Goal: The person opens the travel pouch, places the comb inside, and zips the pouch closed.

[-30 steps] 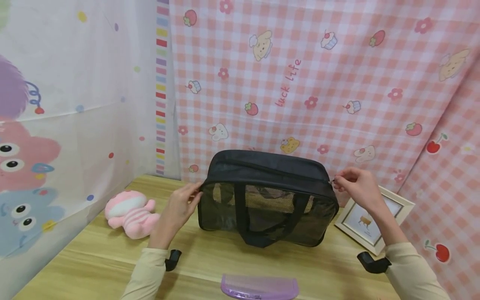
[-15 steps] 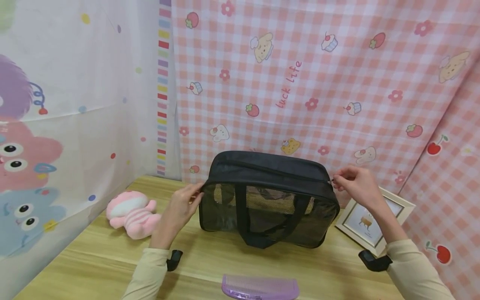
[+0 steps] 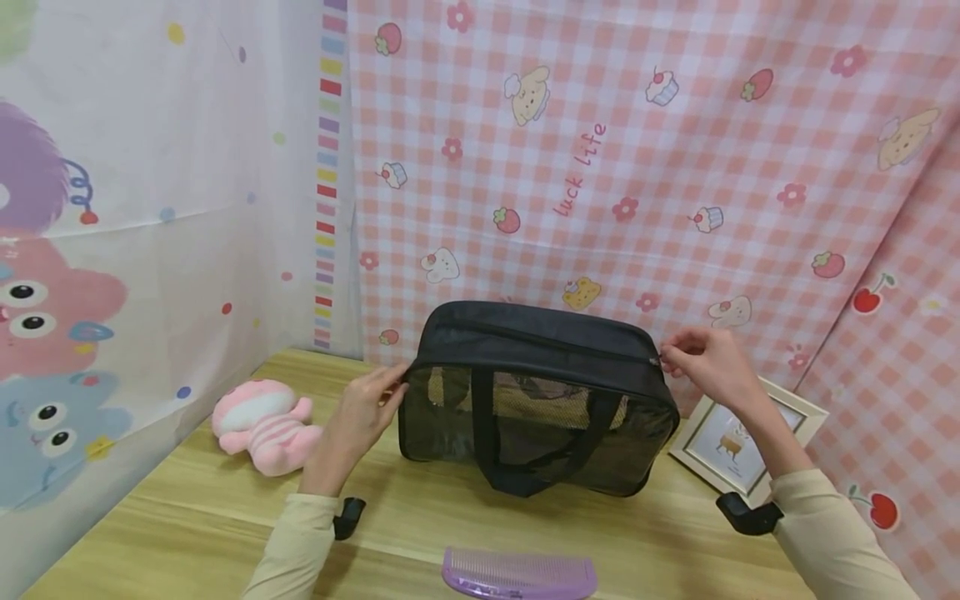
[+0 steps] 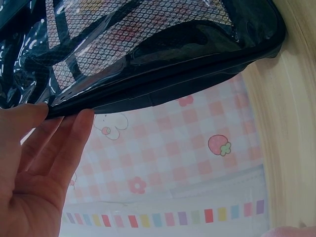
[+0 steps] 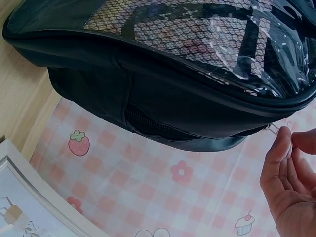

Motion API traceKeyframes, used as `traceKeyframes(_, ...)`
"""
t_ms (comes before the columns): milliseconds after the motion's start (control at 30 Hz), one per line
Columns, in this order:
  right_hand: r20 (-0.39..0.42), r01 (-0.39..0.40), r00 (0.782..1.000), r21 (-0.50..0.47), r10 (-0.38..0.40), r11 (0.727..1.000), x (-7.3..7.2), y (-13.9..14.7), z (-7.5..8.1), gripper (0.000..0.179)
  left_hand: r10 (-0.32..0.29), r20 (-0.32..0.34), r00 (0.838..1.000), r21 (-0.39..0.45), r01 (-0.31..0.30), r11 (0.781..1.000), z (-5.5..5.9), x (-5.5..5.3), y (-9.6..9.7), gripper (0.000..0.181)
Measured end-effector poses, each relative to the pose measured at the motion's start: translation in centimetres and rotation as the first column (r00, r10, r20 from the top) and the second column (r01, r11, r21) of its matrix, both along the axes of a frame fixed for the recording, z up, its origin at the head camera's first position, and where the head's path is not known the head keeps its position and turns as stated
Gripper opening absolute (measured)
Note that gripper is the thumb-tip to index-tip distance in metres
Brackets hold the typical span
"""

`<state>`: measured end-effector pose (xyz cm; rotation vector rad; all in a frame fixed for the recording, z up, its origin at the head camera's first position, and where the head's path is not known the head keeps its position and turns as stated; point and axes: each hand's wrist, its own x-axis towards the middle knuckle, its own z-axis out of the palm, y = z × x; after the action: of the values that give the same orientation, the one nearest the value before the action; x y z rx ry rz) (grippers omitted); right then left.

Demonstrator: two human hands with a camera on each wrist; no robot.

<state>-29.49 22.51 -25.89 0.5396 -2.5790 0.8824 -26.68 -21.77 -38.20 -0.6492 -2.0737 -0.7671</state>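
A black toiletry bag (image 3: 540, 417) with see-through sides stands upright on the wooden table, its handle hanging down in front. My left hand (image 3: 360, 421) pinches the bag's top left edge between thumb and fingers, as the left wrist view shows up close. At the opposite end, my right hand (image 3: 712, 371) pinches the small metal zipper pull (image 5: 271, 128) with thumb and forefinger. In the right wrist view, zipper teeth (image 5: 150, 123) run along the top, partly parted at the bag's end. A mesh layer (image 4: 143, 39) shows through the clear panel; what lies inside is unclear.
A pink plush toy (image 3: 262, 425) lies left of the bag, beside my left forearm. A framed picture (image 3: 750, 437) leans at the right, behind my right wrist. A purple comb (image 3: 519, 575) lies near the front. Patterned cloth (image 3: 465, 175) hangs behind the table.
My right hand has shifted slightly left, and the zipper pull has slid a little along the bag's right end. My left hand and the bag have stayed in place.
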Motion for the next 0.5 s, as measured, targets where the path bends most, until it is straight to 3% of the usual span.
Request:
traceKeyframes(267,0.005,-0.014,1.000,0.004,0.014,1.000,0.35,0.20,0.37,0.017,-0.009,-0.012,1.000,-0.007,0.009,1.000,0.18,-0.18,0.29,0.032)
traceKeyframes(500,0.003,-0.021,1.000,0.042,0.021,0.999,0.26,-0.23,0.85,0.016,-0.032,-0.064,0.997,0.013,0.033,0.999,0.06,-0.22,0.50,0.033)
